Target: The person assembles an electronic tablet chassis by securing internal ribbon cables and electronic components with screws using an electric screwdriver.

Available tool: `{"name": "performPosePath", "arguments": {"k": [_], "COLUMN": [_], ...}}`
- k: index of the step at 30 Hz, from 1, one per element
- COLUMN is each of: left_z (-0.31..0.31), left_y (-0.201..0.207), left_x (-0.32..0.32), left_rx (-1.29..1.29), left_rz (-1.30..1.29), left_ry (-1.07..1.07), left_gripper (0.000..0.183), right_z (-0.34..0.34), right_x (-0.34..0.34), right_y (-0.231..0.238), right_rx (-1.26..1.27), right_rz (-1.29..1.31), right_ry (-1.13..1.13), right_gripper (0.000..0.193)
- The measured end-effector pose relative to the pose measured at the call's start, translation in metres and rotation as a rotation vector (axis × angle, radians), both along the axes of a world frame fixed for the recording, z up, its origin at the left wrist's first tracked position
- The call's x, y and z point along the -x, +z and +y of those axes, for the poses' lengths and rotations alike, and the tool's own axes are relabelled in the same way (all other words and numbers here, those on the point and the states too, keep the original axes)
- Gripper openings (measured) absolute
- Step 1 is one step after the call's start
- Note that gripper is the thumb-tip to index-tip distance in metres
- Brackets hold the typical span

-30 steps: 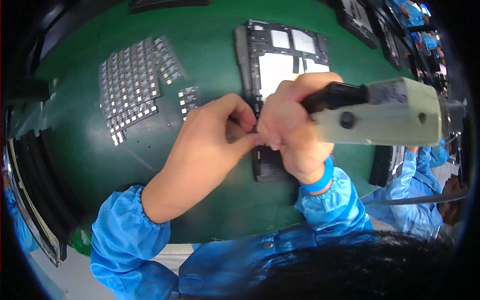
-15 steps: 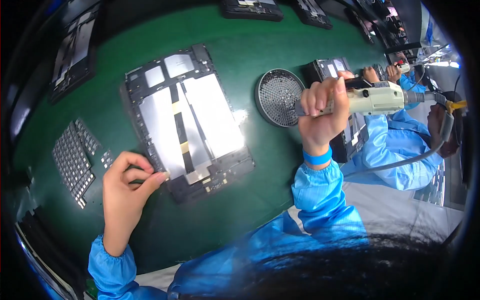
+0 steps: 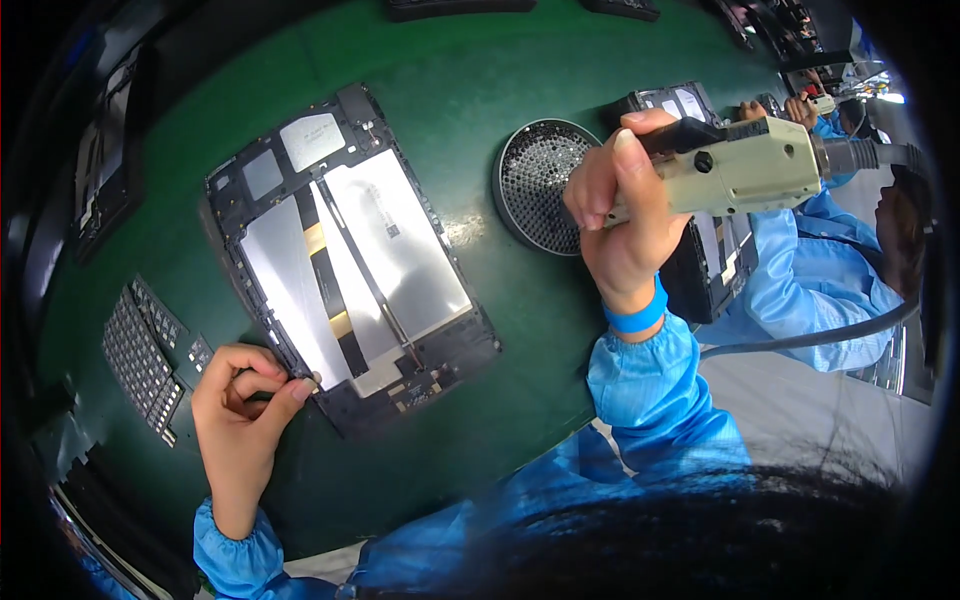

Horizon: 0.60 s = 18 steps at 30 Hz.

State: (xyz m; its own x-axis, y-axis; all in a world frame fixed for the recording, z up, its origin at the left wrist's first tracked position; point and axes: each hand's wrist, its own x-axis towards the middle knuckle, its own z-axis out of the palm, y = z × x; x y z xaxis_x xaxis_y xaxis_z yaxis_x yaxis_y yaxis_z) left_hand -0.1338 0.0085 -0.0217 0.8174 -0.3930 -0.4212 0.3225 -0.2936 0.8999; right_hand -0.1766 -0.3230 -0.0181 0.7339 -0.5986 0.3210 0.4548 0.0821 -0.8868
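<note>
An opened tablet (image 3: 400, 250), silver panels and a dark frame showing, lies on the green table in front of me. My left hand (image 3: 240, 420) is closed in a pinch at the tablet's near left corner. A tiny pale piece seems to sit between thumb and fingers, too small to name. In my right hand (image 3: 630, 215) is a pale electric screwdriver (image 3: 740, 170) with a grey cable, held raised on the right. Its tip is hidden behind the hand. Just left of that hand stands a round dish (image 3: 497, 190) with a perforated grid inside.
Left of my left hand lie sheets of small dark pieces (image 3: 140, 355). Another opened tablet (image 3: 100, 160) stands at the far left. More black devices (image 3: 715, 265) are stacked beyond my right hand. A co-worker in a blue sleeve (image 3: 810, 260) sits at the right.
The whole view has shifted a little. My right hand with the screwdriver appears slightly closer to the round dish, covering part of it. My left hand keeps its pinch at the tablet's corner.
</note>
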Motion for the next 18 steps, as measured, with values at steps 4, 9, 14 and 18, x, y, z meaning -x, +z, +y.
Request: {"name": "performPosePath", "arguments": {"k": [4, 9, 14, 18], "left_z": [0.0, -0.001, 0.005, 0.007], "left_y": [0.001, 0.0, 0.005, 0.002], "left_x": [0.001, 0.001, -0.001, -0.007], "left_rx": [-0.009, -0.022, -0.077, 0.016], "left_rz": [0.001, -0.013, -0.009, 0.043], "left_ry": [0.004, 0.001, -0.035, -0.036], "left_gripper": [0.027, 0.026, 0.022, 0.019], "right_z": [-0.001, -0.004, 0.0, 0.011], "right_x": [0.0, -0.001, -0.008, -0.003], "right_y": [0.001, 0.0, 0.006, 0.017], "right_rx": [-0.008, 0.108, 0.167, 0.113], "right_rz": [-0.006, 0.097, 0.117, -0.049], "right_ry": [0.012, 0.045, 0.134, 0.176], "right_gripper": [0.018, 0.016, 0.022, 0.041]}}
